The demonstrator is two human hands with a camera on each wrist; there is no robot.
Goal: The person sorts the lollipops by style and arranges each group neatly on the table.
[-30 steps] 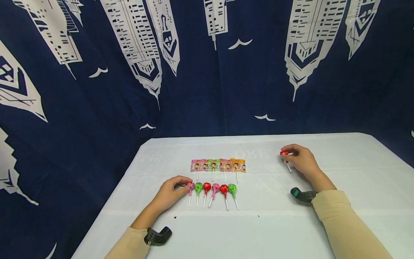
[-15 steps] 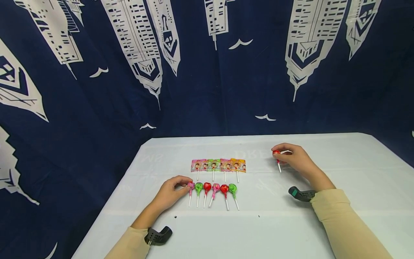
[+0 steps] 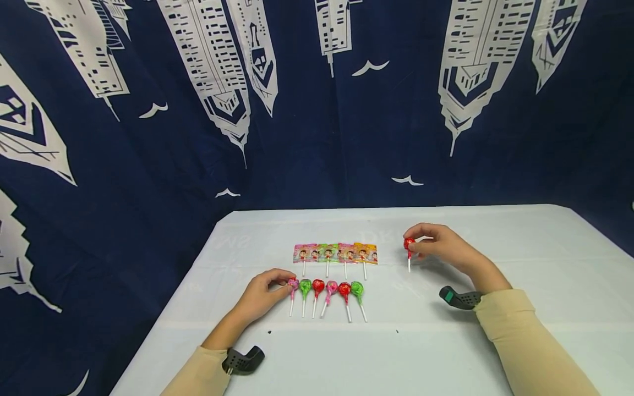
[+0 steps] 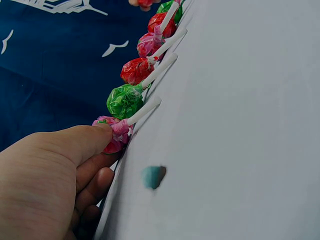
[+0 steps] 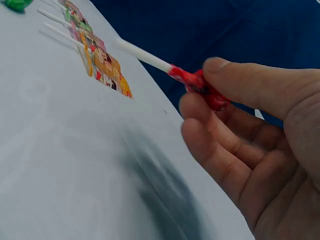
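Observation:
My right hand [image 3: 443,248] pinches a red-wrapped lollipop [image 5: 202,90] by its head, stick pointing away from the fingers, above the right part of the table. At the left end of a row of lollipops, my left hand [image 3: 264,291] holds the head of a pink lollipop [image 4: 117,131] between thumb and fingers. Beside it in the row lie a green lollipop [image 3: 305,287], a red lollipop [image 3: 318,287], a pink lollipop [image 3: 331,288], another red lollipop [image 3: 344,289] and a green lollipop [image 3: 357,289] at the right end. Their sticks point toward me.
Behind the row lie several flat-packed lollipops in pink, green and orange wrappers [image 3: 365,253], slightly overlapping. A white cloth covers the table [image 3: 317,357], with small dark specks on it. A dark blue curtain [image 3: 317,143] with white prints hangs behind.
My right hand has moved left with the red lollipop, closer to the flat-packed lollipops, and the stick now hangs more upright. The left hand stays at the pink lollipop.

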